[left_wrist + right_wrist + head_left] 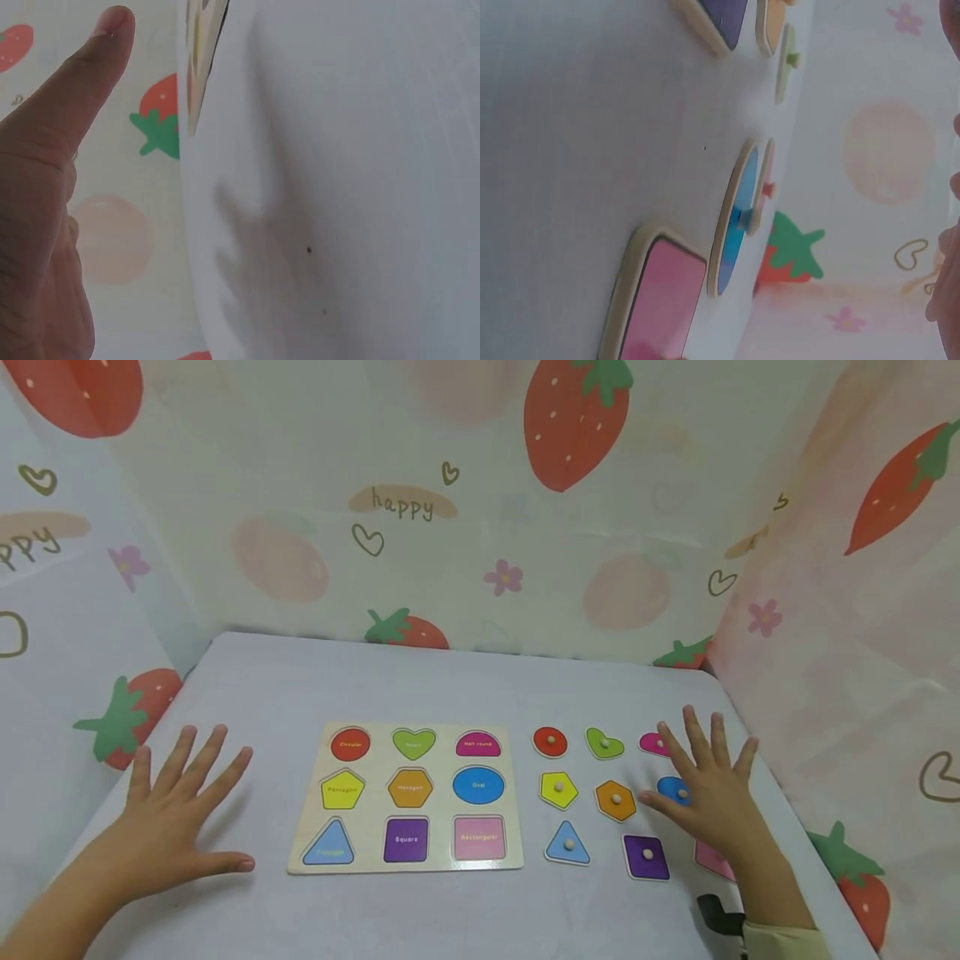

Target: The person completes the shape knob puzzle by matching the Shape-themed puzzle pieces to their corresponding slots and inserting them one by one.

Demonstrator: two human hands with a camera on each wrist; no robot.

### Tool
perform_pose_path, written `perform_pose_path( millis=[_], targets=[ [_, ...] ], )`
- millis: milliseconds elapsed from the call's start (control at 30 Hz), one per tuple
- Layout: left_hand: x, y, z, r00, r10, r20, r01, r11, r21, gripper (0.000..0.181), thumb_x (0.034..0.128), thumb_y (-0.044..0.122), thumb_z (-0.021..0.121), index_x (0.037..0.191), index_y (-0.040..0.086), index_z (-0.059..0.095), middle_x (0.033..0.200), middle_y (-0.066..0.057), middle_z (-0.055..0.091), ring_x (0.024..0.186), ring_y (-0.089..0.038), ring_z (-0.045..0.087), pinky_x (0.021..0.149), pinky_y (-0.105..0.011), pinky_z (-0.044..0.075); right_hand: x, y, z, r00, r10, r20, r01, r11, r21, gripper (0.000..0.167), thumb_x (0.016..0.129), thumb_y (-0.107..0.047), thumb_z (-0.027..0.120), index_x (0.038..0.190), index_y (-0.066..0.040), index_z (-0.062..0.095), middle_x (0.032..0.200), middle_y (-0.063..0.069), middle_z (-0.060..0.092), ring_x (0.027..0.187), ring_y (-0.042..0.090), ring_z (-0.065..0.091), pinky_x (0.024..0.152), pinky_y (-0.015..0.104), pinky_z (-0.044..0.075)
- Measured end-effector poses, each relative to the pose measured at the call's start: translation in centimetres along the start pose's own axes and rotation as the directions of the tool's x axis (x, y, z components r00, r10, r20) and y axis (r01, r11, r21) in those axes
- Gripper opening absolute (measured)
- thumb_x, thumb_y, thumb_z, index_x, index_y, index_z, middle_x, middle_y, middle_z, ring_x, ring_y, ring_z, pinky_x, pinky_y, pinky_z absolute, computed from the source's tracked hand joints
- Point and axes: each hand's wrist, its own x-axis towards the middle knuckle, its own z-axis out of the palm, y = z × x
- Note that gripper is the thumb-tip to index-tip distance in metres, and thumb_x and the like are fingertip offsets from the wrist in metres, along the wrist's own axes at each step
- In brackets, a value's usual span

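Note:
My left hand [167, 822] is spread over the table's left side, to the left of the wooden shape puzzle board [307, 827], holding nothing. With fingers spread, my right hand [708, 793] hovers above the right-hand puzzle pieces. It partly hides the blue oval piece [670, 790], the magenta half-round piece [651, 743] and the pink rectangle piece [712, 860]. Also right of the board lie a red circle [550, 743], green heart [609, 748], yellow pentagon [553, 795], orange hexagon [613, 806], blue triangle [564, 852] and purple square [637, 864], each with a knob.
The white table [420, 914] backs onto a strawberry-print curtain [465, 543], which also rises on both sides. A black strap-like object [720, 916] is at the right wrist, beside a pale sleeve [783, 942]. The board's printed recesses match the loose pieces in shape and colour.

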Motion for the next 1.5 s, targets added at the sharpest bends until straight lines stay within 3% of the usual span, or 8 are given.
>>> perform_pose_path(
  millis=[367, 600, 833, 967, 1200, 1333, 1500],
  targets=[
    [0.9, 1.7, 0.8, 0.999, -0.022, 0.041, 0.026, 0.995, -0.099, 0.136, 0.0658, 0.087, 0.071, 0.166, 0.025, 0.002, 0.172, -0.010, -0.016, 0.155, -0.035, -0.027, 0.113, -0.066, -0.030, 1.3, -1.5, 0.7, 1.000, 0.014, -0.028, -0.012, 0.998, 0.068, 0.110, 0.079, -0.057, 0.079, 0.165, -0.027, 0.018, 0.174, 0.012, 0.002, 0.157, 0.042, -0.012, 0.112, 0.077, -0.019],
    [1.7, 2.5, 1.4, 0.998, -0.014, 0.060, 0.026, 0.978, -0.205, 0.136, 0.0672, 0.081, 0.076, 0.166, 0.024, 0.002, 0.173, -0.013, -0.009, 0.156, -0.037, -0.022, 0.115, -0.064, -0.029, 1.8, -2.5, 1.0, 0.999, 0.036, -0.018, -0.033, 0.989, 0.143, 0.105, 0.081, -0.055, 0.078, 0.165, -0.025, 0.022, 0.173, 0.011, 0.005, 0.158, 0.039, -0.010, 0.115, 0.074, -0.019],
    [2.2, 3.2, 1.9, 0.997, -0.008, 0.080, 0.030, 0.959, -0.280, 0.135, 0.0676, 0.078, 0.077, 0.166, 0.027, 0.001, 0.173, -0.009, -0.012, 0.157, -0.040, -0.018, 0.117, -0.066, -0.024, 2.7, -3.2, 1.2, 0.999, 0.036, -0.014, -0.033, 0.983, 0.183, 0.105, 0.081, -0.055, 0.078, 0.165, -0.025, 0.023, 0.173, 0.010, 0.007, 0.159, 0.039, -0.008, 0.116, 0.074, -0.017],
    [2.4, 3.5, 2.5, 0.997, -0.008, 0.081, 0.032, 0.952, -0.304, 0.135, 0.0671, 0.078, 0.078, 0.166, 0.027, 0.001, 0.173, -0.005, -0.014, 0.157, -0.039, -0.017, 0.118, -0.066, -0.023, 3.3, -3.5, 1.1, 0.999, 0.033, -0.007, -0.031, 0.981, 0.190, 0.104, 0.082, -0.055, 0.078, 0.165, -0.025, 0.023, 0.174, 0.009, 0.006, 0.159, 0.038, -0.008, 0.117, 0.073, -0.017],
    [3.0, 3.7, 3.2, 0.996, -0.030, 0.078, 0.054, 0.945, -0.321, 0.135, 0.0663, 0.077, 0.078, 0.166, 0.029, 0.001, 0.173, -0.012, -0.005, 0.157, -0.040, -0.014, 0.118, -0.066, -0.022, 4.3, -3.9, 0.9, 1.000, -0.011, -0.017, 0.015, 0.974, 0.226, 0.098, 0.086, -0.059, 0.073, 0.164, -0.023, 0.026, 0.173, 0.009, 0.008, 0.159, 0.037, -0.006, 0.118, 0.072, -0.016],
    [3.2, 3.7, 3.4, 0.996, -0.032, 0.087, 0.061, 0.933, -0.355, 0.134, 0.0671, 0.073, 0.080, 0.166, 0.028, 0.002, 0.173, -0.013, -0.004, 0.158, -0.039, -0.014, 0.118, -0.071, -0.016, 5.0, -4.2, 1.0, 0.999, -0.022, -0.023, 0.027, 0.972, 0.232, 0.096, 0.087, -0.061, 0.071, 0.164, -0.024, 0.026, 0.173, 0.009, 0.010, 0.159, 0.038, -0.004, 0.118, 0.072, -0.016],
    [3.0, 3.5, 3.7, 0.991, -0.034, 0.126, 0.086, 0.896, -0.436, 0.132, 0.0685, 0.068, 0.082, 0.167, 0.026, 0.005, 0.173, -0.012, -0.004, 0.158, -0.040, -0.013, 0.119, -0.073, -0.013, 6.0, -4.7, 1.0, 1.000, -0.025, -0.019, 0.028, 0.969, 0.244, 0.093, 0.088, -0.059, 0.071, 0.163, -0.024, 0.029, 0.173, 0.009, 0.015, 0.159, 0.038, 0.000, 0.119, 0.071, -0.015]
  ],
)
